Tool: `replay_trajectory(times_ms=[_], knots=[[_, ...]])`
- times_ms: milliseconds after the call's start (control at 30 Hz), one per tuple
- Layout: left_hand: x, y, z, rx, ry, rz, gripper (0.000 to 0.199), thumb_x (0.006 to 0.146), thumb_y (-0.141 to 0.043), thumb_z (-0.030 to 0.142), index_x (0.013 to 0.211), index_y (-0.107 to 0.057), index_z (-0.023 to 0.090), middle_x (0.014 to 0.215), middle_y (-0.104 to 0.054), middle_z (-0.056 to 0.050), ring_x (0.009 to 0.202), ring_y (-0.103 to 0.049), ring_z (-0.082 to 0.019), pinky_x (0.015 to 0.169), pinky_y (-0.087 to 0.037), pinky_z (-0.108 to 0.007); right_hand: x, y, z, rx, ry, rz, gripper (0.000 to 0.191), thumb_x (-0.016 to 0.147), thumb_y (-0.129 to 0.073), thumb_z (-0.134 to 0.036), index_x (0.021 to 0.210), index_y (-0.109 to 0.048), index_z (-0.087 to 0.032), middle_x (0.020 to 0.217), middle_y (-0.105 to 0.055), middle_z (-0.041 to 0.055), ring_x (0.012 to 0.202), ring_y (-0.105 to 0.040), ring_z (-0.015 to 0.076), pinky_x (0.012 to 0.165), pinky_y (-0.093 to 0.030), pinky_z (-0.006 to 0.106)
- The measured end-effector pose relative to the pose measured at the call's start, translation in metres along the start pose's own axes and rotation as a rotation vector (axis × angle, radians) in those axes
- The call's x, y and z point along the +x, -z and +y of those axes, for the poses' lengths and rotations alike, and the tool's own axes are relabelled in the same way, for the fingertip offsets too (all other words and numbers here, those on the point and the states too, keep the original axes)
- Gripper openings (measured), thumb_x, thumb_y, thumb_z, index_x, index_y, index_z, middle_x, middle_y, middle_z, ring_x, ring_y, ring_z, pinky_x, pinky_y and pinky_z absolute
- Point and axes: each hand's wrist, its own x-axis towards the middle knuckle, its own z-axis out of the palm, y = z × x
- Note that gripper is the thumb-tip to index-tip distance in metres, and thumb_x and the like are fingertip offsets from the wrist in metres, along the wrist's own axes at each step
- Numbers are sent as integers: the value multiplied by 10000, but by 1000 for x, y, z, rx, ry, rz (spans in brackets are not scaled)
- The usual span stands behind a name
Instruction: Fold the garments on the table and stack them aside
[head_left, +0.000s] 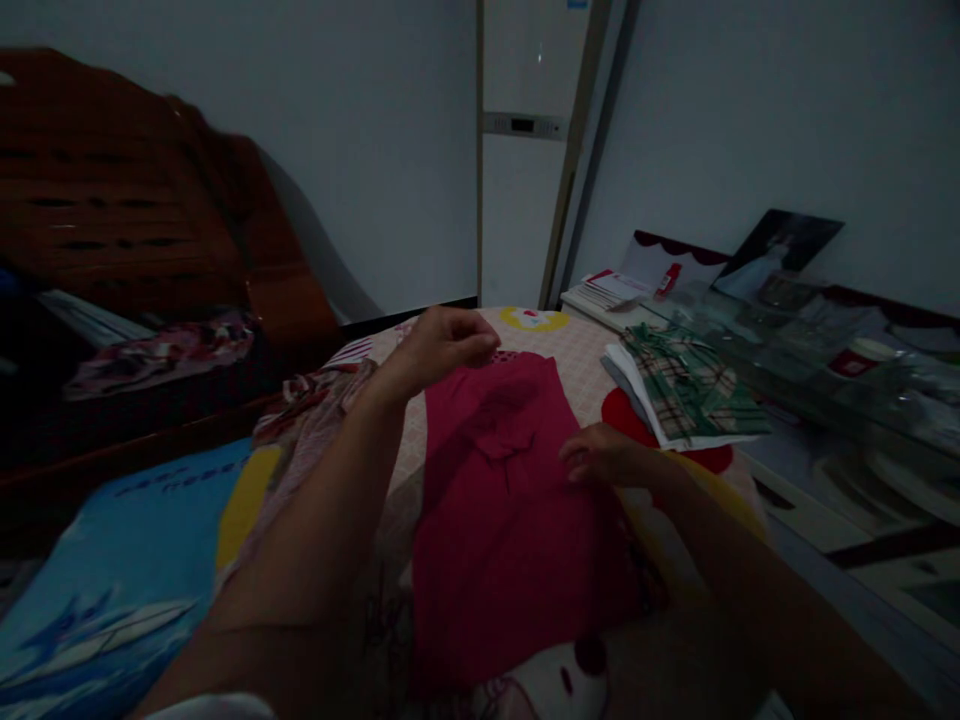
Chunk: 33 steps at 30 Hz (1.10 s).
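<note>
A pink garment, which looks like a sleeveless top or a folded shirt, lies spread in front of me, with creases near its middle. Over its far left corner is my left hand, fingers curled together and no cloth visible in them. My right hand hovers at the garment's right edge, fingers bent with a small gap between them and nothing seen inside. Beneath the garment is a round, patterned table cover.
Folded clothes with a green plaid piece lie at the right. A crumpled brownish cloth is on the left, beside a blue printed cushion or cover. A wooden bench stands left; a glass-topped cabinet holds cups and a photo.
</note>
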Motion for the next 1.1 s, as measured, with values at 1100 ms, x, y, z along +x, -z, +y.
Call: replay_trajectory(times_ms=[1100], knots=[[-128, -86, -20, 772, 305, -526, 222, 802, -660, 438, 839, -639, 220, 823, -704, -64, 802, -678, -247, 621, -417, -283, 4, -17, -19, -161, -145, -222, 200, 692, -743, -256, 607, -583, -171, 582, -520, -38, 577, -445, 112, 550, -261, 255]])
